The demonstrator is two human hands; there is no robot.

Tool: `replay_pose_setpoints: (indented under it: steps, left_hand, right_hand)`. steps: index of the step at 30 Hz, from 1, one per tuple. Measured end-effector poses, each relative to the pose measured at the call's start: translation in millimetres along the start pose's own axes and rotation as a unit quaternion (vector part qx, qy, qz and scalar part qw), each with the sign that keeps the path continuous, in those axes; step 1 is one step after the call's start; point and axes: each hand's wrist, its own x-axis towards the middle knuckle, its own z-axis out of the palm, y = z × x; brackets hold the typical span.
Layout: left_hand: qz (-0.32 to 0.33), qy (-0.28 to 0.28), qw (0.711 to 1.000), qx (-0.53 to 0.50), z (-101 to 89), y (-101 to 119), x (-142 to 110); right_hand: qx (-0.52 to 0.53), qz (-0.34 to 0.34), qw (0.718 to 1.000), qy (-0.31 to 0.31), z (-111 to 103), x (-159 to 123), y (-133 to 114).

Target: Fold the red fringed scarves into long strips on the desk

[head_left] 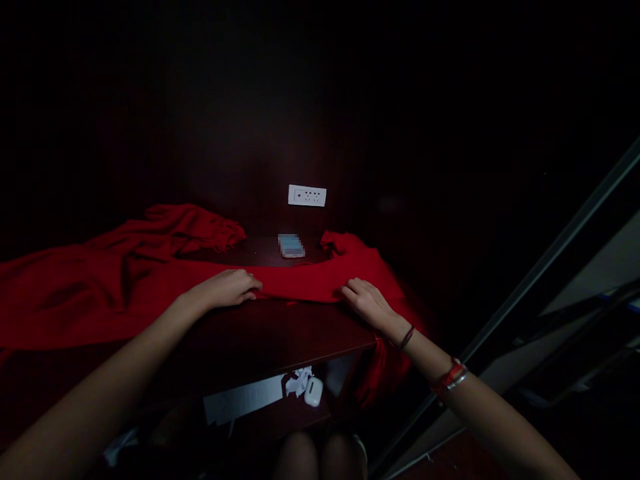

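A long red scarf [300, 283] lies across the dark desk, bunched and wide on the left and narrow between my hands. My left hand [233, 288] is closed on its near edge, with the fingers bent over the cloth and the thumb at the front. Farther right, my right hand [367, 301] pinches the same near edge, its fingertips partly hidden against the cloth. At the right, part of the scarf turns back toward the wall, and another part hangs past the desk's front edge. Fringe shows at the back left end.
A phone-like flat thing [291, 245], blurred out, lies behind the scarf under a white wall socket [307, 195]. Below the desktop [300, 333], a shelf holds papers [245, 400], crumpled tissue [299, 382] and a white earbud case [313, 392]. A slanted metal-edged frame [540, 267] stands at the right.
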Motion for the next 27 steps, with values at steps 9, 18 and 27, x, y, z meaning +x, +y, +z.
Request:
replay_pose_setpoints:
  steps: [9, 18, 27]
  left_hand:
    - [-0.035, -0.012, 0.999, 0.004, -6.3, -4.9, -1.3]
    - [-0.014, -0.034, 0.999, -0.039, -9.4, 5.7, 0.9]
    - [-0.017, -0.118, 0.989, -0.085, -10.2, 11.3, -6.6]
  right_hand:
    - [0.012, 0.057, 0.998, -0.012, -1.6, 3.8, 2.7]
    - [0.031, 0.041, 0.996, -0.071, -4.2, -1.3, 4.7]
    - [0.055, 0.029, 0.993, -0.098, -1.9, -16.9, -5.4]
